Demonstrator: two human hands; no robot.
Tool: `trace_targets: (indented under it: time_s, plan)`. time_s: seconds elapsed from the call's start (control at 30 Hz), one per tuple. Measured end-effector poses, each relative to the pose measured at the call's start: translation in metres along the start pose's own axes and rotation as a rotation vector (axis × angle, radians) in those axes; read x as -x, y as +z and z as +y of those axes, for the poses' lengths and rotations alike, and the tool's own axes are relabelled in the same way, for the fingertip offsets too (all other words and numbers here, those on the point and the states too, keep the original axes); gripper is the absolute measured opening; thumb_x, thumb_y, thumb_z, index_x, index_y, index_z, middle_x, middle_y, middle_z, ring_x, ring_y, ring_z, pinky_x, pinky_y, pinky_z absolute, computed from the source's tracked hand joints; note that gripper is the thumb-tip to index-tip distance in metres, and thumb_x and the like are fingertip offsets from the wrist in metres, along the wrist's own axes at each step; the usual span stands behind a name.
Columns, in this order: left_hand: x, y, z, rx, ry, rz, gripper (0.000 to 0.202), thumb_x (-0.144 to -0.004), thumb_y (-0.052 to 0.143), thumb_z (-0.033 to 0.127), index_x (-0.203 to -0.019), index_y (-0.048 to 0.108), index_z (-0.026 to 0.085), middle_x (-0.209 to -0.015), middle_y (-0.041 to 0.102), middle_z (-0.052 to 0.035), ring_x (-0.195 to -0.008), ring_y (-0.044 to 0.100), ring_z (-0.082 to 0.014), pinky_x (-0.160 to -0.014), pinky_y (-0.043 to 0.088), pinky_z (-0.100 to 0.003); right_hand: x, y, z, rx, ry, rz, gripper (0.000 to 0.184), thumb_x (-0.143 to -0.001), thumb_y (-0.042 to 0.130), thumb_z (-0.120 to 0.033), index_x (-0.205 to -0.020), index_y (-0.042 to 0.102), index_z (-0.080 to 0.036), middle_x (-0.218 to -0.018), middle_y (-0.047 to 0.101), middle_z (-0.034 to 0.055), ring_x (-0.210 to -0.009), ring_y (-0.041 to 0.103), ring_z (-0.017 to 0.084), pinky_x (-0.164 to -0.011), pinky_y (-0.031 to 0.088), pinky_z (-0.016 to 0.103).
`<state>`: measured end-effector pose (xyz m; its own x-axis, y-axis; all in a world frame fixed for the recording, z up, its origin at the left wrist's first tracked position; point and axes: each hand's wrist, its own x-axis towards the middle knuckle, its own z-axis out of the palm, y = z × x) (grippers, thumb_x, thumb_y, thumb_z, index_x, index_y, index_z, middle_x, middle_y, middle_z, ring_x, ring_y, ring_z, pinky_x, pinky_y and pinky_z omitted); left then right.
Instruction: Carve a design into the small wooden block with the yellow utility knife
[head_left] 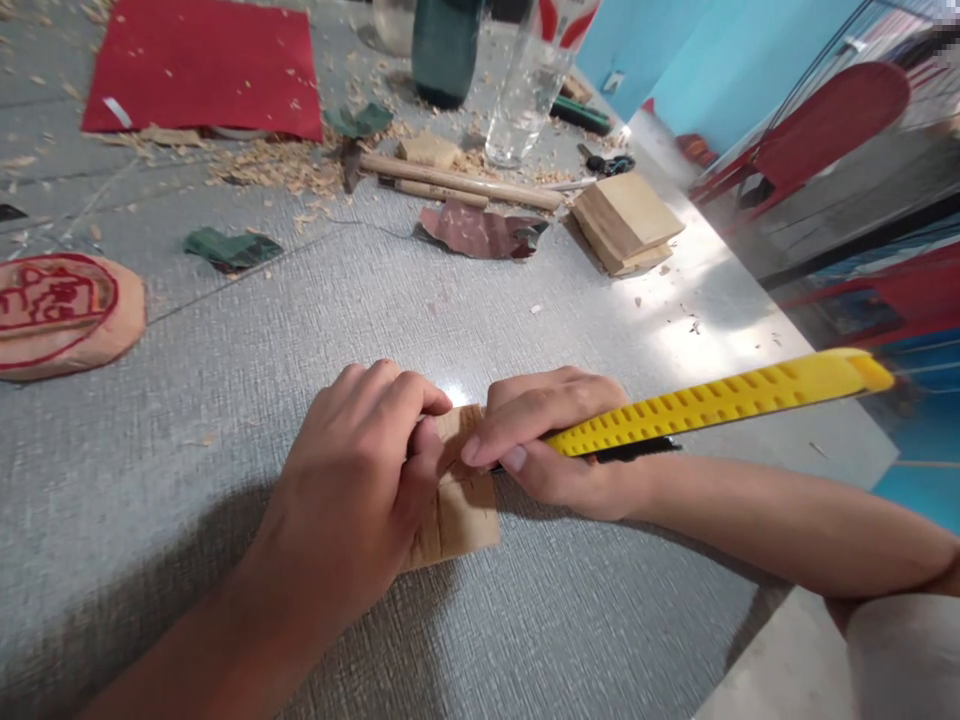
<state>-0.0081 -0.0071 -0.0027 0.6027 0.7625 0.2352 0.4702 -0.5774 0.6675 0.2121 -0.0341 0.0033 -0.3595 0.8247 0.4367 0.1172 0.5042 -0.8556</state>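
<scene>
A small wooden block lies on the grey table in front of me, with dark lines across its top. My left hand is closed around its left side, thumb and fingers pressed against it. In my right hand is a yellow utility knife, its ridged handle pointing out to the right. My right fingertips touch the block's upper right part. The knife's working end is mostly hidden by the fingers, so I cannot tell how it meets the wood.
A carved wooden piece with red markings lies left. Behind are a hammer, brown sandpaper, green scraps, wooden blocks, red sheet, dark bottle and clear bottle. Shavings lie scattered.
</scene>
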Motion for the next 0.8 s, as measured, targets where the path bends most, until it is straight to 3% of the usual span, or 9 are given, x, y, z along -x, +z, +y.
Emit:
trace_targets:
  time_s: [0.17, 0.37, 0.57, 0.8]
  plan:
    - [0.000, 0.000, 0.000, 0.006, -0.001, -0.005, 0.014, -0.110, 0.049, 0.022, -0.103, 0.061, 0.022, -0.099, 0.062, -0.0036, -0.094, 0.054, -0.0235, -0.083, 0.041, -0.044, 0.000, 0.000, 0.000, -0.036, -0.004, 0.045, 0.012, -0.102, 0.067, -0.015, -0.101, 0.079, -0.019, -0.079, 0.074, -0.0018, -0.071, 0.072, 0.006, -0.069, 0.055, 0.015]
    - [-0.001, 0.000, 0.000, 0.016, -0.011, 0.004, 0.013, -0.110, 0.049, 0.023, -0.103, 0.060, 0.024, -0.098, 0.062, -0.0033, -0.094, 0.053, -0.0237, -0.081, 0.041, -0.044, -0.003, 0.005, -0.002, -0.069, -0.002, -0.037, 0.017, -0.101, 0.063, -0.010, -0.101, 0.078, -0.019, -0.085, 0.075, 0.0004, -0.073, 0.073, 0.007, -0.072, 0.058, 0.016]
    - [-0.001, 0.000, 0.000, 0.008, 0.000, 0.006, 0.014, -0.110, 0.049, 0.022, -0.103, 0.060, 0.022, -0.098, 0.061, -0.0026, -0.092, 0.053, -0.0225, -0.081, 0.041, -0.043, -0.002, 0.008, -0.004, -0.067, 0.018, -0.047, 0.014, -0.102, 0.062, -0.018, -0.100, 0.076, -0.019, -0.086, 0.076, 0.0019, -0.073, 0.074, 0.008, -0.072, 0.060, 0.018]
    - [-0.002, 0.003, 0.000, -0.022, 0.000, 0.007, 0.014, -0.109, 0.047, 0.019, -0.102, 0.059, 0.022, -0.099, 0.061, -0.0032, -0.095, 0.054, -0.0230, -0.084, 0.042, -0.045, -0.004, -0.001, -0.008, 0.005, 0.100, 0.040, 0.026, -0.087, 0.058, -0.001, -0.086, 0.077, -0.019, -0.073, 0.073, -0.0030, -0.060, 0.065, 0.005, -0.062, 0.052, 0.014]
